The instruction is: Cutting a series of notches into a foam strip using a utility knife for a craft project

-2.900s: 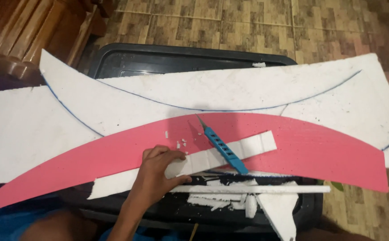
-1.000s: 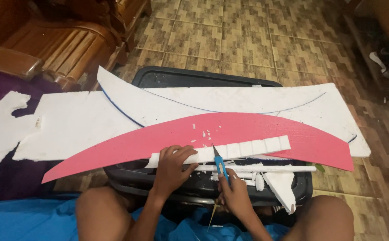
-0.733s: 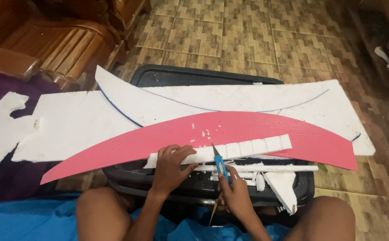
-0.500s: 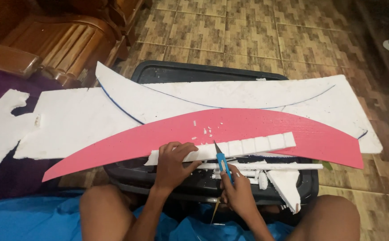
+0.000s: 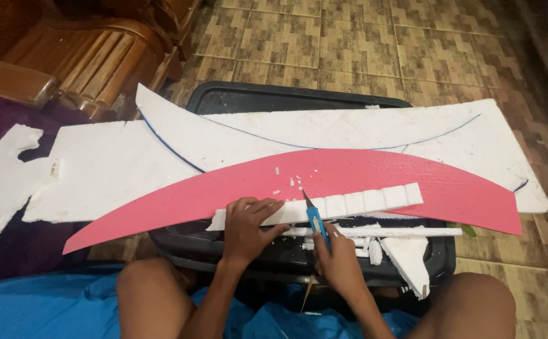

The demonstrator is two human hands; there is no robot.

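While the right hand [image 5: 340,263] grips a blue utility knife [image 5: 315,221] with its fingers curled shut around the handle, the blade tip touches a narrow white foam strip [image 5: 343,205] at about its middle. To its left, the left hand [image 5: 249,229] lies palm down on the strip's near end, fingers spread flat and slightly bent, pressing it against a long pink curved foam piece [image 5: 374,182]. Both forearms rise from between the person's bare knees, above blue cloth [image 5: 48,307]. The right wrist angles inward, the knife pointing away from the body. Just beyond the right hand lie a thin white rod [image 5: 399,231] and white foam scraps [image 5: 412,257], crowding the near right of the black tray [image 5: 236,100] that carries everything. The strip's right half shows cut notches; small crumbs [image 5: 289,182] dot the pink surface beyond the blade. Farther out, large white foam sheets [image 5: 362,129] with blue curved lines overhang the tray on both sides. Past them lie tiled floor [image 5: 362,50] and carved wooden furniture [image 5: 92,56] at far left.
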